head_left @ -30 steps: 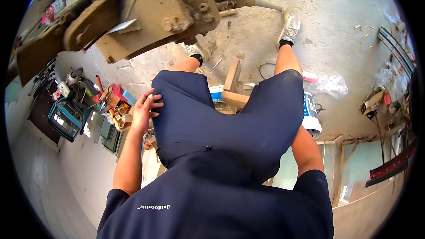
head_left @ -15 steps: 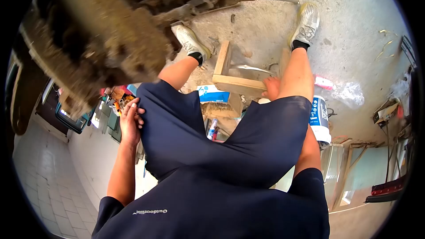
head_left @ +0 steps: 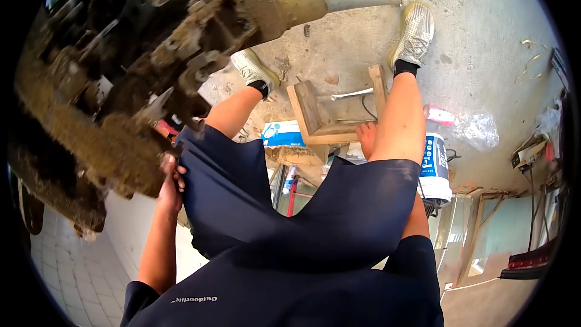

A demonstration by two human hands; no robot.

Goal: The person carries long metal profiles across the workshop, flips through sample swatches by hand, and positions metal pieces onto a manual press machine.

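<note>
My left hand (head_left: 170, 184) is by the outer side of my left thigh, its fingers loosely bent and apart with nothing visible in them. The lower edge of a dirt-caked machine (head_left: 121, 145) overlaps its fingertips in view; whether they touch I cannot tell. Between my shins, my right hand (head_left: 366, 136) has its fingers over the crossbar of a U-shaped wooden frame (head_left: 330, 133). Two wooden uprights rise from that bar, and my right leg hides part of the hand and wrist.
A pale pipe (head_left: 363, 2) sticks out of the machine toward my right shoe (head_left: 416, 30). Right of my knee are a white-and-blue bucket (head_left: 434, 169) and clear plastic wrap (head_left: 478, 130). A blue-and-white packet (head_left: 282, 134) and a tube (head_left: 290, 178) lie between my legs.
The wooden frame has turned and shifted slightly right and down in view, with my right hand still on it. The machine now appears lower and closer to my left hand; the view has also shifted.
</note>
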